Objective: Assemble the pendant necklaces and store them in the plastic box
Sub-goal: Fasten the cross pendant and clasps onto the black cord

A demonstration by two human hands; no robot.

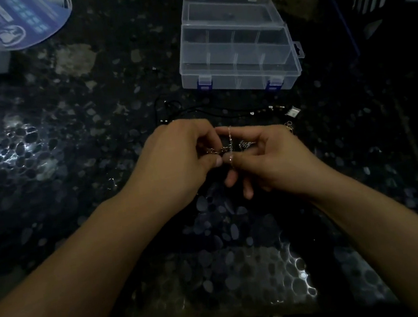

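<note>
Both hands, left point(184, 156) and right point(268, 156), pinch a chain point(230, 140) with curled fingers, raised off the bench point(70, 149) for joining; box point(237, 57) open beyond

Open counter left of the plastic box point(236, 49), but black cords point(197, 112) and small clasps point(270, 109) sit right in front of it.

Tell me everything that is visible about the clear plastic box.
The plastic box is transparent, with inner dividers forming several compartments and two blue latches on its front edge. Its lid looks shut, though this is uncertain. It rests flat on the dark speckled table, beyond both hands; neither touches it. The compartments look mostly empty.
</note>
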